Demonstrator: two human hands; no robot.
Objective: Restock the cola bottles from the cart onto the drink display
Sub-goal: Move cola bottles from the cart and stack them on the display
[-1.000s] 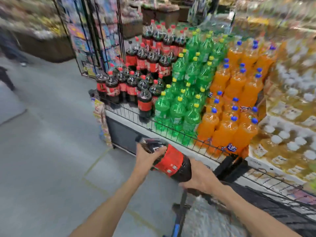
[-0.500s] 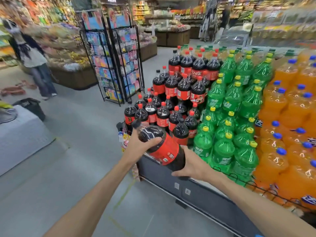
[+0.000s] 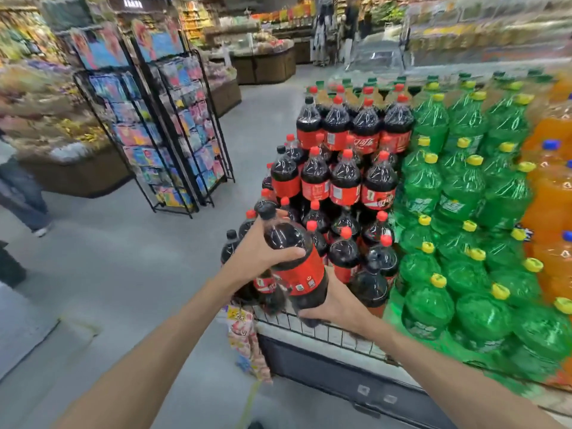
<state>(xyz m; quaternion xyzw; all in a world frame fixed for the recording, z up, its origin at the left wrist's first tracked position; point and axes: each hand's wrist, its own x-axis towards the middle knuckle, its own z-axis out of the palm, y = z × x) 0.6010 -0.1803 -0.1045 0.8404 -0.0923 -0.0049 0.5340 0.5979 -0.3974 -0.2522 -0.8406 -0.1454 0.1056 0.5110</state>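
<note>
I hold a large cola bottle (image 3: 294,258) with a black cap and red label, tilted with its cap up and to the left. My left hand (image 3: 263,246) grips its upper shoulder. My right hand (image 3: 334,305) cups and grips its base. The bottle hangs just above the front left corner of the drink display (image 3: 325,331), over its wire rail. Behind it stand tiers of cola bottles (image 3: 343,181) with red caps. The cart is out of view.
Green soda bottles (image 3: 458,212) fill the display right of the colas, orange ones (image 3: 551,193) further right. Two black wire card racks (image 3: 154,134) stand on the floor to the left. A person's legs (image 3: 24,193) show at the far left edge. Snack packets (image 3: 244,339) hang below the display corner.
Both hands have carried the bottle forward and up to the display's front left corner, and it has tipped more upright. The view has swung closer to the cola tiers.
</note>
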